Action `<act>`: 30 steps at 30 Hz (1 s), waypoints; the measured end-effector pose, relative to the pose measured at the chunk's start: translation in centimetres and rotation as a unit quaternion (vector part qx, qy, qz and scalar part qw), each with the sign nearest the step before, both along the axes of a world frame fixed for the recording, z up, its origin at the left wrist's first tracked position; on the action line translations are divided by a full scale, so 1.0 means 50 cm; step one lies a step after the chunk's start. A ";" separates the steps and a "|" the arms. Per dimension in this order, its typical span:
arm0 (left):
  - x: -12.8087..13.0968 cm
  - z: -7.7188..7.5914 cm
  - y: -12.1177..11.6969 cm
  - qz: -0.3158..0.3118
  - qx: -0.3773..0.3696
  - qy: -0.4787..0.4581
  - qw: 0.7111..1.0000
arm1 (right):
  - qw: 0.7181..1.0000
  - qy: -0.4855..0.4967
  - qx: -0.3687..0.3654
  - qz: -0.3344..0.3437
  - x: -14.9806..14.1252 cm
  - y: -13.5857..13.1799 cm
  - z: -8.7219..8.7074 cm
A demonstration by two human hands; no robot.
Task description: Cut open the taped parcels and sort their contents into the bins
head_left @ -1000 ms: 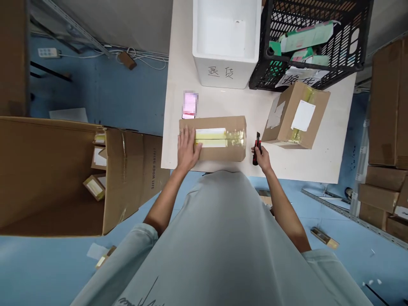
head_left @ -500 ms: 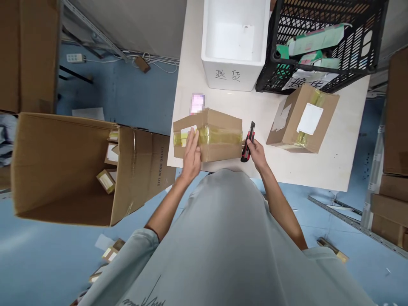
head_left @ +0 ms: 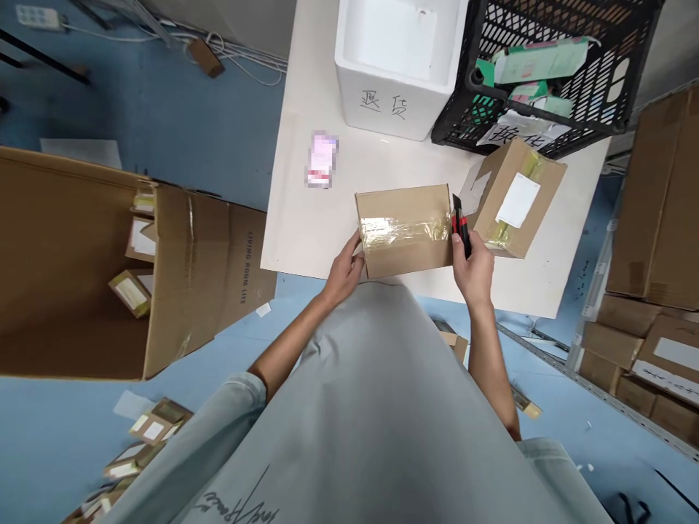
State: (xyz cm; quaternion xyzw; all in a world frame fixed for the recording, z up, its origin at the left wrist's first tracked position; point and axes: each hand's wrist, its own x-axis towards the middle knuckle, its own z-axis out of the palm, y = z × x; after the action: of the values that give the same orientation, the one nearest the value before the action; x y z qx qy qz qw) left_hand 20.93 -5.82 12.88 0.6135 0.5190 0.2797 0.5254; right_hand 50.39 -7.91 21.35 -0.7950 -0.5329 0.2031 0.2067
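A taped cardboard box (head_left: pixel 407 229) lies near the front edge of the white table (head_left: pixel 306 225). My left hand (head_left: pixel 345 273) grips its lower left corner with curled fingers. My right hand (head_left: pixel 474 268) presses against the box's right end and is closed round a red and black utility knife (head_left: pixel 460 224), whose tip points away from me beside the box.
A second taped box with a white label (head_left: pixel 513 196) sits just right of the knife. Behind stand a white foam bin (head_left: pixel 398 69) and a black crate (head_left: pixel 551 65). A large open carton (head_left: pixel 81 269) stands on the floor at left; stacked boxes (head_left: pixel 649 291) at right.
The box has been turned over and shifted right on the table. My left hand went from its top to its lower left corner. My right hand with the knife came up against the box's right end.
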 end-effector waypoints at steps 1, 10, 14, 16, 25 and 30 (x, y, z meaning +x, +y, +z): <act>-0.005 0.002 0.010 0.008 -0.010 0.005 1.000 | 1.000 -0.023 -0.006 0.006 -0.005 0.000 0.006; -0.036 0.057 0.257 -0.034 0.019 -0.004 0.999 | 0.994 -0.090 -0.046 0.029 -0.097 -0.033 0.107; -0.031 0.060 0.316 -0.127 -0.008 -0.021 0.992 | 0.990 -0.004 -0.130 0.047 -0.184 -0.049 0.125; -0.034 0.058 0.324 -0.136 -0.007 -0.030 0.990 | 0.986 0.028 -0.152 0.066 -0.230 -0.047 0.124; -0.040 0.055 0.327 -0.140 -0.020 -0.048 0.989 | 0.981 0.023 -0.188 0.054 -0.338 0.012 0.098; -0.039 0.054 0.329 -0.145 -0.021 -0.044 0.988 | 0.977 0.008 -0.209 0.048 -0.354 0.016 0.120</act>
State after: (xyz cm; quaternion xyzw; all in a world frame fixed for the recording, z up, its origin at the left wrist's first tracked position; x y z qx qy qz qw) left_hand 18.99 10.61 15.56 0.6581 0.4066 0.2166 0.5955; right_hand 32.70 -7.11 27.36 -0.7924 -0.5150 0.3255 0.0302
